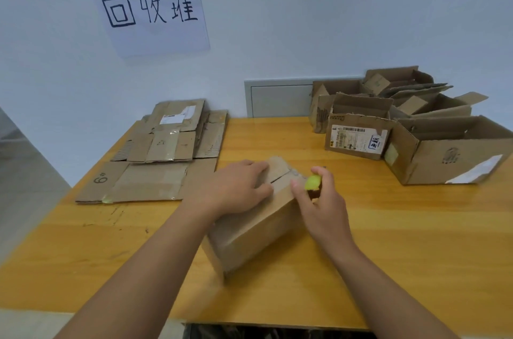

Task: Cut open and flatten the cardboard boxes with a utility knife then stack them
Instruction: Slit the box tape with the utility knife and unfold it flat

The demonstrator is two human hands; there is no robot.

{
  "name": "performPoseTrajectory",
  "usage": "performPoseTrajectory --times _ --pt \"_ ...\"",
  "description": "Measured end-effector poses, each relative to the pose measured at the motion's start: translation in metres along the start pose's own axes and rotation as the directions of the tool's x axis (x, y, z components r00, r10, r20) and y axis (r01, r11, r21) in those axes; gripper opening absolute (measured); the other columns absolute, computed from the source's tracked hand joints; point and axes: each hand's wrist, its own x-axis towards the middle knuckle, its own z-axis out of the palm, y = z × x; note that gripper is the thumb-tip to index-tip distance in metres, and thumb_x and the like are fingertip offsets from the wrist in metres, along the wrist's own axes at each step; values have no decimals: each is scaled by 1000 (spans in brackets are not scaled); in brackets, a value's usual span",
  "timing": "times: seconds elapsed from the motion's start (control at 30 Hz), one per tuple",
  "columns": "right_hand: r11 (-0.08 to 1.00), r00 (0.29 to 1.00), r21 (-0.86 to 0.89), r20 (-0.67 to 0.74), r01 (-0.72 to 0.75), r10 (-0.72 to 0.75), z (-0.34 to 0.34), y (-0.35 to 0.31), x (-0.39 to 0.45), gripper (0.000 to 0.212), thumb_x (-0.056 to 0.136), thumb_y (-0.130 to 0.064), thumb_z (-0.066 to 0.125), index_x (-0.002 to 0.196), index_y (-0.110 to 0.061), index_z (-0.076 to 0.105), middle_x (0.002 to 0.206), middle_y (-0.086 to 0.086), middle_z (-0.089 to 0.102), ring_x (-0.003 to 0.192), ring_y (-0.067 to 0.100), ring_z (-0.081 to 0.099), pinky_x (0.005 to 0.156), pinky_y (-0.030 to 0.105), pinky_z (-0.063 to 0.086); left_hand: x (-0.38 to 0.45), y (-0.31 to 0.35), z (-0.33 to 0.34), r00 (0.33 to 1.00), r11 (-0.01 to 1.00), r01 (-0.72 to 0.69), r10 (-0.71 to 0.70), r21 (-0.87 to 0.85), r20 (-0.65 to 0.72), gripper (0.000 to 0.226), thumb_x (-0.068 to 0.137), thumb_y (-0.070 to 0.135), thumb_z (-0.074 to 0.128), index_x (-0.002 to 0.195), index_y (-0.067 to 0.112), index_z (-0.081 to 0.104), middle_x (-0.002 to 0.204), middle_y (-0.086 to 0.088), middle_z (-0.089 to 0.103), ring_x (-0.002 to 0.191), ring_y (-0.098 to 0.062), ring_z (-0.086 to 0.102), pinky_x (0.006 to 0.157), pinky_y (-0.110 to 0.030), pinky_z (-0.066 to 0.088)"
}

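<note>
On table (388, 227): closed box (258, 230), right hand (319, 205) gripping knife (313, 182).

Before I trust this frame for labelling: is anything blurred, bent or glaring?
Head view: wide-angle bend curves the table edges; the right hand and yellow-green knife are slightly smeared; the left hand and box read soft; lighting is even, shadows faint; the wall sign stays legible.
</note>
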Motion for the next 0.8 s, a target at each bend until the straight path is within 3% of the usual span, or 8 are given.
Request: performPoseTrajectory --times 0.17,0.33,0.43,0.5,0.6,0.67,0.73,0.8 --pt "996 997 39 -15 77 -76 -3 13 -30 46 91 -49 55 132 -28 48 109 -26 61 93 0 62 76 25 51 0 12 7 994 994 -81 75 67 84 68 98 59 41 155 38 12 157 6 27 140 -19 31 107 -38 32" --pt "982 997 173 4 73 -75 -6 19 -44 42 92 -14 68 128 -24 50 96 -34 63 65 -1 62 54 11 42 -2 11 12 984 976 -179 178 128 18 60 101 43 45 154 36 19 157 8 28 144 -18 23 118 -40 17" --pt "965 997 257 30 56 -66 -9 16 -42 39 95 -13 63 126 -30 49 105 -41 62 71 16 68 59 34 56 -2 5 23 966 962 -235 247 136 -78 52 104 34 40 153 31 25 157 8 28 144 -15 21 117 -33 13" --pt "950 999 308 16 42 -49 -13 16 -37 29 98 -21 59 120 -37 50 106 -30 68 71 22 69 65 48 57 -4 3 33 956 960 -248 264 129 -126 48 105 35 35 152 27 31 159 5 29 147 -16 20 118 -33 10" --pt "923 997 380 -67 62 -40 -22 11 -29 17 94 -36 54 109 -32 60 88 -11 75 65 11 67 63 37 56 -5 2 44 949 963 -250 264 100 -171 62 97 47 14 149 24 41 158 2 33 149 -21 23 121 -37 9" --pt "896 992 438 -124 71 -18 -31 4 -25 24 91 -39 55 96 -20 69 64 -1 65 55 12 56 55 30 47 -3 2 44 949 966 -241 255 93 -185 71 92 51 6 149 26 39 159 5 31 149 -18 22 119 -29 4" --pt "867 988 493 -154 67 11 -39 1 -18 38 93 -35 57 83 0 68 55 3 50 51 14 44 51 31 38 -3 4 40 943 968 -241 250 66 -218 72 92 52 6 149 25 40 158 5 33 148 -16 25 115 -24 5" --pt "817 989 577 -129 11 78 -44 -1 -9 35 96 -26 60 85 7 65 56 4 51 52 14 44 49 26 39 -4 8 37 937 968 -250 251 36 -244 69 93 51 9 148 24 42 156 5 36 145 -16 29 113 -22 10"
